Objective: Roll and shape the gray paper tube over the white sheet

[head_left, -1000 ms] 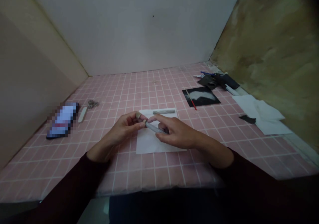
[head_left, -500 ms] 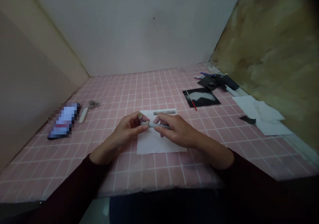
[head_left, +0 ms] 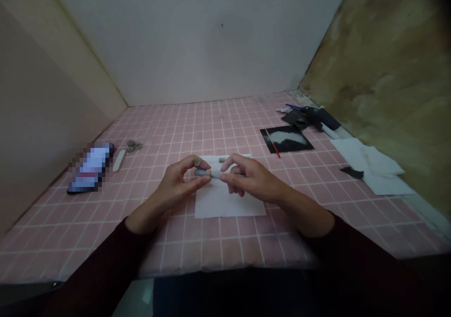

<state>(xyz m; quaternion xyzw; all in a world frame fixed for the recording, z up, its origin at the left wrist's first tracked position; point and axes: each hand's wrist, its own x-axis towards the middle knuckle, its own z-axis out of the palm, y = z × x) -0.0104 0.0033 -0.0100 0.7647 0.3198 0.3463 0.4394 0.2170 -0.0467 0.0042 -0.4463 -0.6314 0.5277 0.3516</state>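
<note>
A slim grey rod (head_left: 202, 172) with a small tan band lies crosswise between my two hands, just above a white sheet of paper (head_left: 229, 205). My left hand (head_left: 181, 177) pinches it between thumb and forefinger near the band. The fingers of my right hand (head_left: 248, 177) are curled round its right part, thumb and forefinger close to the band; much of that end is hidden. Behind my right fingers, a bit of a second grey stick (head_left: 221, 159) shows on the paper's far edge.
A phone (head_left: 90, 169), a white flat stick (head_left: 119, 160) and small grey coils (head_left: 132, 145) lie left on the pink checked cloth (head_left: 169, 134). Rightward are a black sheet (head_left: 299, 141) with pale powder, a red-tipped thin stick (head_left: 276, 150), dark scraps (head_left: 319, 117) and white papers (head_left: 384, 181).
My right fingers have shifted and lifted a little on the rod, and more of its left end shows. The second stick is now mostly covered by my right hand.
</note>
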